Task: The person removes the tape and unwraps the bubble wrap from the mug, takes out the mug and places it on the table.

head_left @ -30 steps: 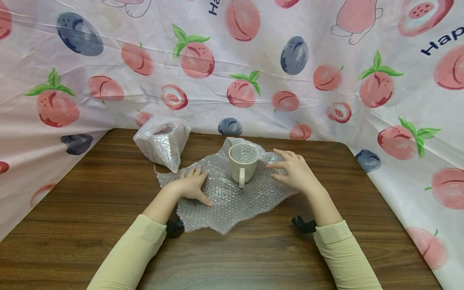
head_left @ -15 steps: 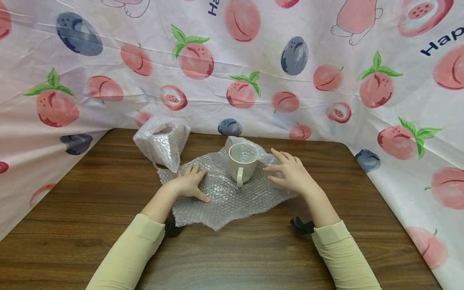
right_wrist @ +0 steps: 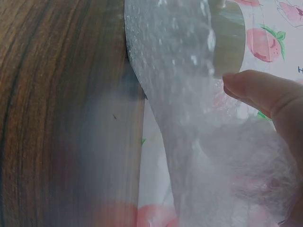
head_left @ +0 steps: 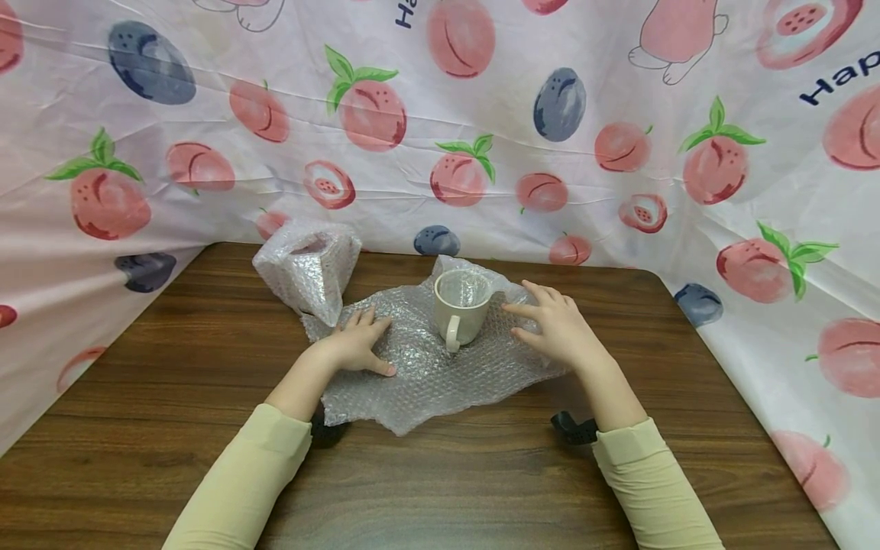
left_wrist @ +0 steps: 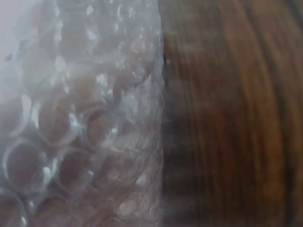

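touching bubble wrap (head_left: 433, 382), left hand (head_left: 356, 344) lies near mug (head_left: 469, 321).

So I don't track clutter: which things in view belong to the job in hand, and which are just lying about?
In the job, apparently:
bubble-wrap sheet
off-white mug, upright on the sheet

Lying about or background, as I judge it:
bubble-wrap bundle, back left, contents unclear
wooden table
fruit-print cloth, hanging behind
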`<state>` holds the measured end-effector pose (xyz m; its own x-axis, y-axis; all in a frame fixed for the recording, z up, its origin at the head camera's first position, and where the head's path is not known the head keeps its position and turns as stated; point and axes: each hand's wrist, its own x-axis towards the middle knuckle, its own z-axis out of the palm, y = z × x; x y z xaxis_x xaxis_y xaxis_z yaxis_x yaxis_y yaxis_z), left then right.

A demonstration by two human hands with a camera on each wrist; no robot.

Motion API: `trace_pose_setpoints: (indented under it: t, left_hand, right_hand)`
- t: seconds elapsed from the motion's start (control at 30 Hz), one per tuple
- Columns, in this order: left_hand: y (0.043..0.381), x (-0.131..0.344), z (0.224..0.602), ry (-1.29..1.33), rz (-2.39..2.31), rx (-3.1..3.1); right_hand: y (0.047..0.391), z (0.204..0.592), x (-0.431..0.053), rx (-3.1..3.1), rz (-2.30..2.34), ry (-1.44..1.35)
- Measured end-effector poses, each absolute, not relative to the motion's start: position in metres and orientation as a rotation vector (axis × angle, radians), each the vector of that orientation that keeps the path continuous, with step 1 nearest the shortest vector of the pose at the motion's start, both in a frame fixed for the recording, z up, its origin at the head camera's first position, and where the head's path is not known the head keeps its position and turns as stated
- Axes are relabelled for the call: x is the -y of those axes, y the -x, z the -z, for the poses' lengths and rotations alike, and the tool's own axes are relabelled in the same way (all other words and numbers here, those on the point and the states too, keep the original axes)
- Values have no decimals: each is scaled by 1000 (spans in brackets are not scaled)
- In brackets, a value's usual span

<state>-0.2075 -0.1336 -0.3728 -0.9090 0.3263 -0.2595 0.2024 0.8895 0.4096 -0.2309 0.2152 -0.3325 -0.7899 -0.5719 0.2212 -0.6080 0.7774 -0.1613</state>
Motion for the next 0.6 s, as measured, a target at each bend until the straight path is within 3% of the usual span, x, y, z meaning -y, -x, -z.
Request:
trace_pose_setpoints:
  t: [0.6]
  left_hand:
    - [212, 141, 377, -445, -614, -2772]
  right_hand:
    - [236, 327, -232, 2884, -430, -754]
